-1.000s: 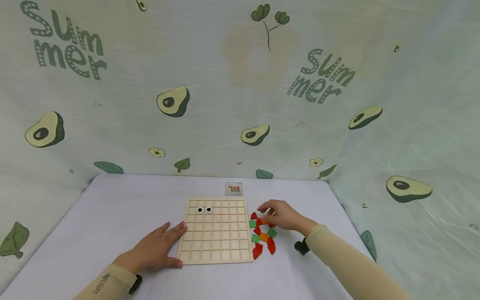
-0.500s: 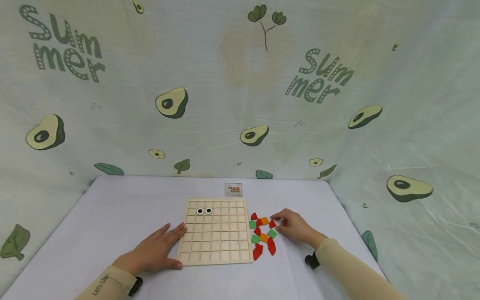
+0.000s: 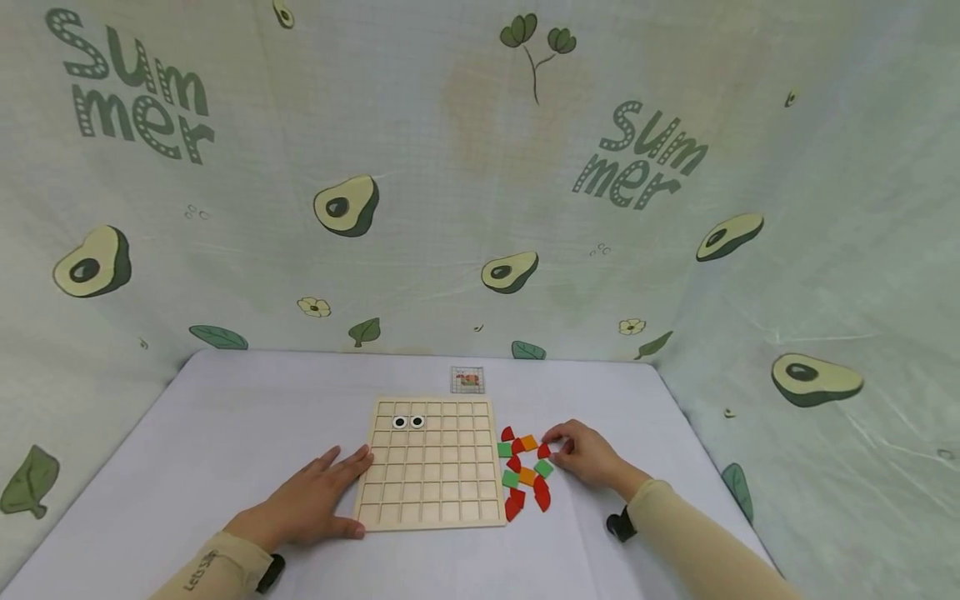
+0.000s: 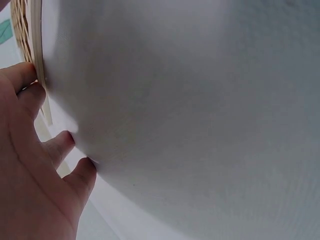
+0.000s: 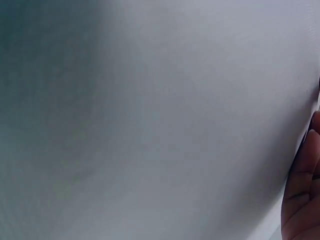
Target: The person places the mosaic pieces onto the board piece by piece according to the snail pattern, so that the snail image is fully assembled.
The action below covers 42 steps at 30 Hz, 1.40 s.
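Note:
A square wooden grid board point(image 3: 442, 475) lies on the white table, with two round eye tiles point(image 3: 408, 422) in its upper left cells. My left hand point(image 3: 311, 497) rests along the board's left edge, fingers spread; in the left wrist view, fingertips point(image 4: 35, 95) touch the wooden rim. Right of the board my right hand point(image 3: 590, 454) pinches at a red quarter-circle tile point(image 3: 543, 451), index finger and thumb at its edge. Around it lie orange tiles point(image 3: 528, 442), green tiles point(image 3: 543, 468) and more red tiles point(image 3: 542, 493). The right wrist view shows only curled fingers point(image 5: 302, 185) at its edge.
Behind the board lies a small picture card point(image 3: 467, 380) with a coloured figure on a grid. A cloth backdrop point(image 3: 420, 275) printed with avocados and leaves rises at the table's back and sides. Loose tiles lie close along the board's right edge.
My right hand has drawn back to the right from over the middle of the tiles to the red quarter-circle tile at their right side. The left hand and board stay put.

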{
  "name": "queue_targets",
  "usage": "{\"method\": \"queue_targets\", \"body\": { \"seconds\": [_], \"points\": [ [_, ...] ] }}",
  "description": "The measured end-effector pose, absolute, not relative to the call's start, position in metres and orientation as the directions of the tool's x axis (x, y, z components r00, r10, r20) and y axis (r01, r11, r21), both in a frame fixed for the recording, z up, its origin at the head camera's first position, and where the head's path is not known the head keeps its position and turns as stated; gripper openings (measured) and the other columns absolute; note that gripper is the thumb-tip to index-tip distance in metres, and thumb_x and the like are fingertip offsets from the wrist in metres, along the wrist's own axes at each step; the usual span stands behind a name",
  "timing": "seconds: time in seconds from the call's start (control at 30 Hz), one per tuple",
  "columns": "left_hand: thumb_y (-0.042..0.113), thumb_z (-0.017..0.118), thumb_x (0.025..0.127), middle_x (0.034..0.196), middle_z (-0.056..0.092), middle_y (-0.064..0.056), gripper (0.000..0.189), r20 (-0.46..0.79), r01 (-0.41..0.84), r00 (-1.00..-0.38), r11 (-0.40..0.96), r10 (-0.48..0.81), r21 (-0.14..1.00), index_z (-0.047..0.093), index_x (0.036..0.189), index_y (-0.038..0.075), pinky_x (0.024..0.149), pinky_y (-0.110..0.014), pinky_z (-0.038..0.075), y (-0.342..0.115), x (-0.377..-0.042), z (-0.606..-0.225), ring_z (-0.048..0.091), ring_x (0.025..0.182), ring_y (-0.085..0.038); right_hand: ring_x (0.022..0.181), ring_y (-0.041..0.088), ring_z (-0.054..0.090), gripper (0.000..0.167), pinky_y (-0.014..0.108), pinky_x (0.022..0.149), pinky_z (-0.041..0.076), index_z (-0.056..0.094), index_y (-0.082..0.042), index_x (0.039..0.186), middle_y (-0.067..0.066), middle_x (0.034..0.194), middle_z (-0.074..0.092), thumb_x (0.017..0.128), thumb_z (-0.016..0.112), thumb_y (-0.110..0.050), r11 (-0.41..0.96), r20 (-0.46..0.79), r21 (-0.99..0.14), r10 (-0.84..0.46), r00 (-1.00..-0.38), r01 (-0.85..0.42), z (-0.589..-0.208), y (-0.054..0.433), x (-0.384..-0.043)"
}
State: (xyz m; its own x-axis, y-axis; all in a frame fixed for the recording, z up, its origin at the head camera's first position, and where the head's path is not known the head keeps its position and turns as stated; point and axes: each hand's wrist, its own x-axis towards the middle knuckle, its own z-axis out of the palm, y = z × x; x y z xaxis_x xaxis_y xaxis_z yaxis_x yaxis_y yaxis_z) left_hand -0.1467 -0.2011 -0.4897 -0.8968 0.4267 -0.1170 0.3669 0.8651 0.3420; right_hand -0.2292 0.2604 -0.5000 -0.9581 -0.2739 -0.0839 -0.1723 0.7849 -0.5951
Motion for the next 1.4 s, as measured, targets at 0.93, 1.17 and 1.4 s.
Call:
{"method": "queue_targets", "body": {
  "seconds": [0.93, 1.17, 1.4],
  "points": [
    [0.066, 0.077, 0.068, 0.16, 0.034, -0.004, 0.106, -0.118, 0.367, -0.894, 0.857, 0.433, 0.362, 0.043, 0.152, 0.011, 0.108, -0.067, 0.03, -0.2, -0.148, -0.487, 0.026, 0.14, -0.052, 0.084, 0.014, 0.054, 0.023, 0.025, 0.072, 0.053, 0.072, -0.017, 0.11, -0.005, 0.103, 0.06, 0.089, 0.077, -0.012, 0.766, -0.009, -0.565, -0.378, -0.926, -0.307, -0.499, 0.265, -0.23],
    [0.068, 0.076, 0.069, 0.16, 0.033, -0.002, 0.106, -0.113, 0.367, -0.896, 0.86, 0.429, 0.354, 0.042, 0.152, 0.012, 0.11, -0.065, 0.029, -0.202, -0.148, -0.49, 0.025, 0.141, -0.05, 0.082, 0.013, 0.054, 0.023, 0.025, 0.071, 0.053, 0.071, -0.018, 0.108, -0.008, 0.097, 0.061, 0.087, 0.078, -0.012, 0.785, -0.01, -0.55, -0.348, -0.937, -0.286, -0.497, 0.266, -0.229],
    [0.068, 0.077, 0.069, 0.16, 0.032, -0.001, 0.106, -0.118, 0.355, -0.901, 0.865, 0.418, 0.353, 0.042, 0.153, 0.014, 0.111, -0.065, 0.028, -0.203, -0.149, -0.493, 0.025, 0.142, -0.049, 0.083, 0.014, 0.053, 0.024, 0.025, 0.07, 0.053, 0.072, -0.02, 0.112, -0.01, 0.097, 0.061, 0.089, 0.076, -0.013, 0.783, -0.002, -0.544, -0.359, -0.933, -0.301, -0.496, 0.271, -0.228]
  ]
}}
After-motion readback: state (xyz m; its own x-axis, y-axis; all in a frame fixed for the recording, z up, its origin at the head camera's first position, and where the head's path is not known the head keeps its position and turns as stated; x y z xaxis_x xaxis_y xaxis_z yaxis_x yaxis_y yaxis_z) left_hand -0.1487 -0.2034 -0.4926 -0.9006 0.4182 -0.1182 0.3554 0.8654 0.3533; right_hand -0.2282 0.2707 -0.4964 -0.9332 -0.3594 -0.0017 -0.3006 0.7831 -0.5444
